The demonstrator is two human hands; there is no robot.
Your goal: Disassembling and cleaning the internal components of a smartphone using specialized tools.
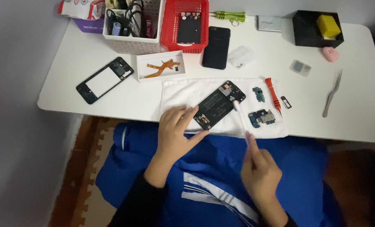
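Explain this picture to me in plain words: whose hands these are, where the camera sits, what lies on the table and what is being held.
There is one picture, taken by a camera worn on a person's head, looking down at their own two bare hands and blue-clad lap.

The left hand steadies an opened black phone body lying on a white cloth spread on the white table. The right hand holds a thin white stick-like tool, its tip touching the phone.

Also on the cloth: two small blue circuit boards and a red-handled screwdriver. Farther off lie an empty black phone frame, a white tray of orange ribbon cables, a red plastic basket, a closed black phone and metal tweezers.
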